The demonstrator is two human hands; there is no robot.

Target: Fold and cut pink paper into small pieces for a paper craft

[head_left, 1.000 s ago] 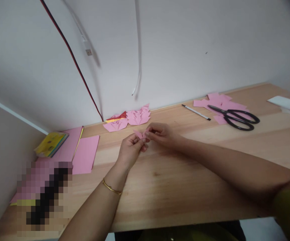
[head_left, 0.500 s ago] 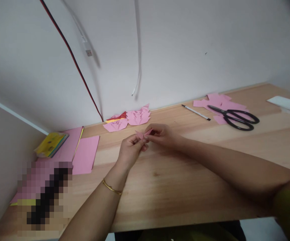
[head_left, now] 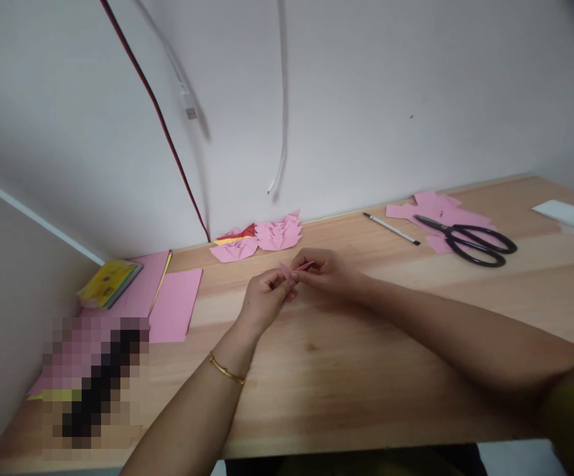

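Observation:
Between my two hands is a small folded piece of pink paper (head_left: pixel 303 267), held just above the wooden table (head_left: pixel 366 383). My left hand (head_left: pixel 270 291), with a gold bangle on its wrist, pinches the paper's left side. From the right, my right hand (head_left: pixel 329 272) grips the other side between thumb and fingers. Much of the paper is hidden by the fingertips. Behind my hands, against the wall, lie folded pink paper pieces (head_left: pixel 280 235), with a red and yellow one (head_left: pixel 240 234) among them.
Black-handled scissors (head_left: pixel 475 243) lie on pink paper scraps (head_left: pixel 430 201) at right, beside a pen (head_left: pixel 391 229). A white object (head_left: pixel 565 217) is farther right. Pink sheets (head_left: pixel 175 304) and a yellow packet (head_left: pixel 109 283) lie at left. Cables (head_left: pixel 284 99) hang on the wall.
The two pointed flaps of the pink paper stood apart in a V; now the paper looks flatter and more covered by my fingers. The whole view has shifted slightly.

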